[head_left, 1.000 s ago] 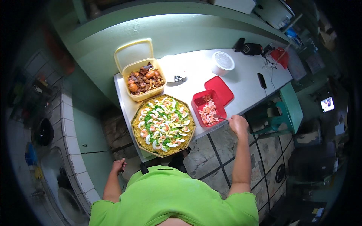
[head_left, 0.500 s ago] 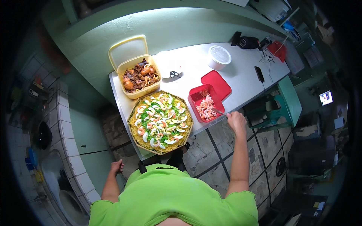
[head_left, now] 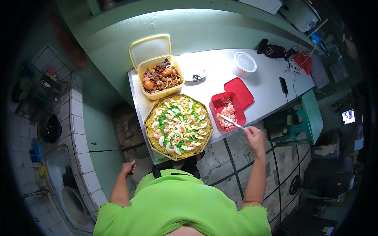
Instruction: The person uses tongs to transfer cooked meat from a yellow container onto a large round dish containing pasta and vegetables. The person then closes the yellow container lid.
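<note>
Our right hand (head_left: 255, 138) pinches the handle end of a slim utensil (head_left: 237, 125), fingers closed around it with no visible gap. Whether it is a spoon or a knife, we cannot tell. It looks like smooth, stiff metal, so we judge it light, perhaps slick if wet, and best gripped at the handle, as here.

Just beyond those fingers, to their left, the far end of the utensil lies among the shrimp (head_left: 228, 111), pink and white, curled and heaped. We expect them to be soft, moist and slippery, easily bruised, better lifted from below than squeezed. They sit in a red container (head_left: 215, 102), rounded at the corners and apparently thin plastic; its walls would be the place to steady it. A flat red lid (head_left: 244, 94) lies just past it, farther from the fingers.

Well to the left of the fingers is the octagonal tray of noodles (head_left: 178, 129), topped with egg slices, chopped greens and shrimp; we judge it heavy and best supported from beneath.

Farther left and nearer our body, our left hand (head_left: 128, 168) hangs below the table (head_left: 267, 94), loosely curled; we see nothing in it, but its palm is hidden.

Beyond the noodles stands a yellow tub (head_left: 165, 94) of glossy brown meat.
</note>
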Demonstrator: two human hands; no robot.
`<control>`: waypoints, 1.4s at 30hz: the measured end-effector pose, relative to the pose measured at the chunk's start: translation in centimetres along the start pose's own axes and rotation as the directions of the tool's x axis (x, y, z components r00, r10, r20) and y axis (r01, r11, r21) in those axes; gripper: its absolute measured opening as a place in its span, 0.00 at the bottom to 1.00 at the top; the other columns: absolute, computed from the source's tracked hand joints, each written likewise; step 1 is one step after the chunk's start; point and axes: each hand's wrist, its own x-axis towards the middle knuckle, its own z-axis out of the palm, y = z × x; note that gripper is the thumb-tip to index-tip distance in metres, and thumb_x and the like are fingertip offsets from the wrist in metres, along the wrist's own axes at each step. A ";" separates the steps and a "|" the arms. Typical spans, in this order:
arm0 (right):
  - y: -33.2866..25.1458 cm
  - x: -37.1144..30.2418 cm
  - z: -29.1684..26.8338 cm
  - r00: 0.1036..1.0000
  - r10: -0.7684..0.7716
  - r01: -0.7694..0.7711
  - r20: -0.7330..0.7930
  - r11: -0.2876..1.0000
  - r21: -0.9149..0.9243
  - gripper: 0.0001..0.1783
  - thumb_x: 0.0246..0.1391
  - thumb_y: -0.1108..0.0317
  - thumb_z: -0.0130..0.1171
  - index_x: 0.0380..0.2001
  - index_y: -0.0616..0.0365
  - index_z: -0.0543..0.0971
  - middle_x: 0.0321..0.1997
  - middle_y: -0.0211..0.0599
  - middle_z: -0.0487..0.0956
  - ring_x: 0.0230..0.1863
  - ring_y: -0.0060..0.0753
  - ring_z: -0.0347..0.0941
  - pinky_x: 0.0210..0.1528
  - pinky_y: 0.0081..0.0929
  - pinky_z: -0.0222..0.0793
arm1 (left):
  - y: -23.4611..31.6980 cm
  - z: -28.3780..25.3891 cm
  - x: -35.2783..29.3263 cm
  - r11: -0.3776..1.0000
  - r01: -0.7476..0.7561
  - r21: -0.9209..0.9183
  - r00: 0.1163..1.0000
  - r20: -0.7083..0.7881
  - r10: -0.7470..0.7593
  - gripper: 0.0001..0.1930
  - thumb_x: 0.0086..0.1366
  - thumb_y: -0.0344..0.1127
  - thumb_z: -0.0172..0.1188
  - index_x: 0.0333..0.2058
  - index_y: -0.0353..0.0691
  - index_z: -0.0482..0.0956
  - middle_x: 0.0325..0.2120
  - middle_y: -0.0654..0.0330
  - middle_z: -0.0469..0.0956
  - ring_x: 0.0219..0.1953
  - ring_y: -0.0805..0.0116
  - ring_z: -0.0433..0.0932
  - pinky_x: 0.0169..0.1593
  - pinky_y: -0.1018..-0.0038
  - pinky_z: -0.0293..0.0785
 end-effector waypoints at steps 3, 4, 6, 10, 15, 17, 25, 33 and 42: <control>-1.4 -2.1 4.1 0.985 -0.172 0.173 -0.024 0.965 0.197 0.11 0.54 0.61 0.59 0.34 0.56 0.82 0.30 0.43 0.80 0.33 0.46 0.78 0.35 0.37 0.70 | -0.5 0.2 0.1 0.999 0.030 0.019 1.000 -0.010 -0.030 0.20 0.63 0.53 0.59 0.26 0.39 0.79 0.17 0.65 0.73 0.13 0.74 0.69 0.18 0.73 0.68; -1.9 -2.6 5.3 0.979 -0.202 0.200 -0.012 0.962 0.183 0.10 0.54 0.62 0.59 0.33 0.56 0.82 0.30 0.42 0.79 0.32 0.46 0.77 0.34 0.36 0.70 | -0.6 0.2 0.1 0.999 0.031 0.020 0.999 -0.014 -0.030 0.21 0.63 0.53 0.59 0.26 0.39 0.79 0.16 0.65 0.73 0.13 0.73 0.69 0.18 0.73 0.68; -2.5 -3.0 7.0 0.966 -0.257 0.259 -0.025 0.960 0.104 0.10 0.54 0.62 0.59 0.33 0.55 0.82 0.30 0.40 0.79 0.32 0.47 0.77 0.35 0.38 0.70 | -0.8 0.1 0.2 1.000 0.012 0.019 1.000 -0.010 -0.011 0.21 0.63 0.54 0.59 0.26 0.39 0.79 0.17 0.65 0.73 0.13 0.73 0.69 0.19 0.73 0.68; -3.3 -2.9 8.2 0.955 -0.293 0.295 -0.050 0.955 0.018 0.09 0.55 0.62 0.58 0.33 0.55 0.81 0.31 0.39 0.79 0.33 0.48 0.77 0.35 0.41 0.70 | -0.3 -0.2 0.5 0.999 -0.035 0.032 0.999 -0.001 0.035 0.22 0.63 0.55 0.59 0.27 0.39 0.79 0.18 0.64 0.74 0.14 0.73 0.70 0.20 0.74 0.69; -3.9 -2.5 7.5 0.963 -0.267 0.265 -0.020 0.962 -0.069 0.09 0.56 0.61 0.57 0.34 0.53 0.80 0.33 0.38 0.79 0.34 0.49 0.77 0.36 0.43 0.71 | 0.6 -0.4 0.5 0.998 -0.044 0.045 0.999 -0.014 0.045 0.21 0.63 0.54 0.59 0.27 0.39 0.80 0.17 0.65 0.74 0.14 0.74 0.70 0.19 0.74 0.69; -4.3 -2.3 7.3 0.966 -0.260 0.259 -0.010 0.963 -0.077 0.10 0.56 0.60 0.56 0.34 0.53 0.80 0.34 0.38 0.79 0.35 0.49 0.77 0.37 0.44 0.71 | 0.6 -0.5 0.4 0.999 -0.023 0.040 0.999 -0.024 0.024 0.20 0.63 0.53 0.59 0.26 0.39 0.80 0.17 0.65 0.74 0.13 0.74 0.70 0.19 0.74 0.69; -6.2 -0.8 8.2 0.947 -0.319 0.317 0.014 0.931 -0.183 0.11 0.57 0.59 0.56 0.36 0.53 0.80 0.35 0.38 0.78 0.35 0.48 0.77 0.37 0.43 0.71 | -0.2 -0.6 -0.1 1.000 -0.015 0.016 0.999 -0.033 0.015 0.20 0.63 0.53 0.59 0.26 0.40 0.80 0.17 0.65 0.74 0.13 0.74 0.70 0.19 0.73 0.69; -6.0 -1.0 9.6 0.952 -0.302 0.304 -0.043 0.951 0.063 0.09 0.56 0.63 0.56 0.34 0.56 0.80 0.32 0.41 0.79 0.34 0.45 0.77 0.37 0.36 0.70 | -1.2 -0.7 -0.2 1.000 0.014 -0.005 0.999 -0.036 -0.014 0.20 0.63 0.52 0.59 0.26 0.39 0.79 0.17 0.65 0.73 0.13 0.74 0.69 0.19 0.73 0.69; -1.0 2.3 3.9 0.962 -0.097 0.109 -0.257 0.993 0.035 0.13 0.57 0.59 0.55 0.32 0.58 0.81 0.33 0.48 0.79 0.37 0.51 0.77 0.40 0.43 0.71 | -0.8 -1.0 0.9 1.000 -0.015 -0.010 1.000 -0.010 0.015 0.20 0.63 0.53 0.59 0.25 0.40 0.79 0.16 0.65 0.73 0.12 0.73 0.69 0.18 0.73 0.69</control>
